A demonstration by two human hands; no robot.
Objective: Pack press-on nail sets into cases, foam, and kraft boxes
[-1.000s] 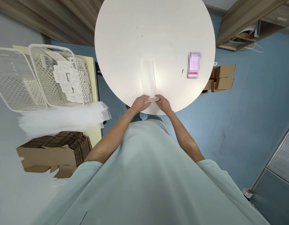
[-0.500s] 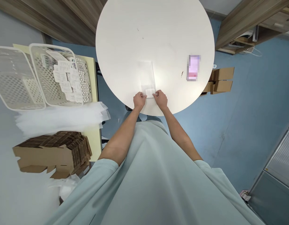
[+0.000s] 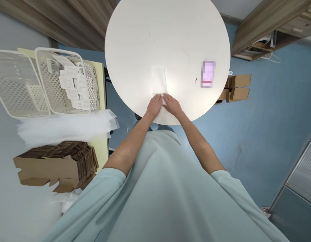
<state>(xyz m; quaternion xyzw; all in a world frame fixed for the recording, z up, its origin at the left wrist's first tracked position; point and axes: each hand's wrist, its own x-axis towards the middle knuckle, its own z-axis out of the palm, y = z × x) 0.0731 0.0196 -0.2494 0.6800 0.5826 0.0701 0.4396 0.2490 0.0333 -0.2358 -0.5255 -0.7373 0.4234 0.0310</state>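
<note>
A thin, translucent white wrapping sheet (image 3: pixel 158 79) lies lengthwise on the round white table (image 3: pixel 180 30) in front of me. Its near end is folded over, and the small white item that was on it is now covered by the fold and my fingers. My left hand (image 3: pixel 154 105) bends over the left side of this fold, fingertips pressed onto it. From the other side my right hand (image 3: pixel 171 104) holds the same folded end, its thumb nearer me and its fingers on top. The fingertips of both hands almost meet.
A pixelated pink-purple object (image 3: pixel 208 74) lies on the table's right side. Left are a basket of small white packets (image 3: pixel 73 87), another white basket (image 3: pixel 19 84), stacked white sheets (image 3: pixel 67 126) and flattened cardboard boxes (image 3: pixel 56 166). Brown cartons (image 3: pixel 239 87) sit beyond the table's right edge.
My hands have moved inward and slightly away from me, from pinching the sheet's near corners to lying over its end. The near edge is folded over, covering the small white item.
</note>
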